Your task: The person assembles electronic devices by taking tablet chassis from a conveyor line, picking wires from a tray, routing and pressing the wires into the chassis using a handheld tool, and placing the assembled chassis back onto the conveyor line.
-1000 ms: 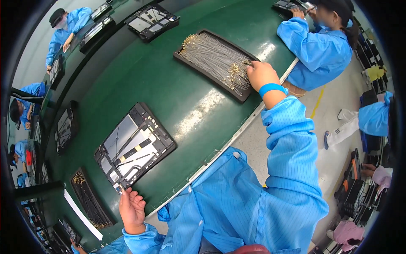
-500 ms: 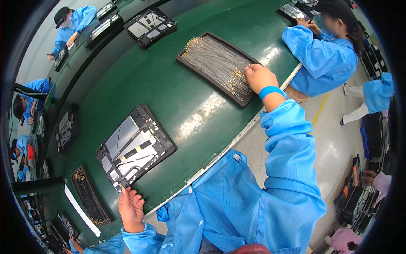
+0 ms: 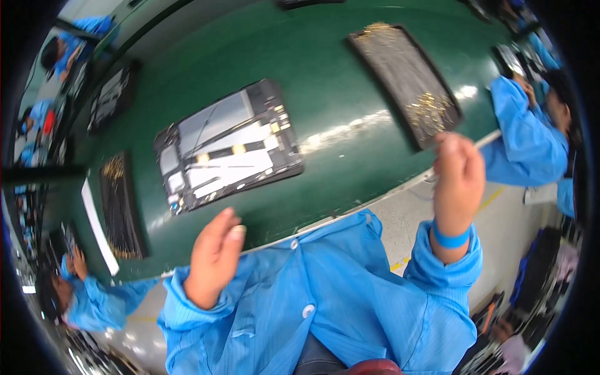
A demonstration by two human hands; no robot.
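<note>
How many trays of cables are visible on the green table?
2: the grey-cable tray near the right hand, and the black-cable tray beside the white strip at left.

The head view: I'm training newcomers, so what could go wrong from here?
The opened device has bare inner parts showing, so the left hand, near its lower left corner, might brush them. The grey cables lie massed together in the dark tray and could tangle or snag on the right hand at its near end.
</note>
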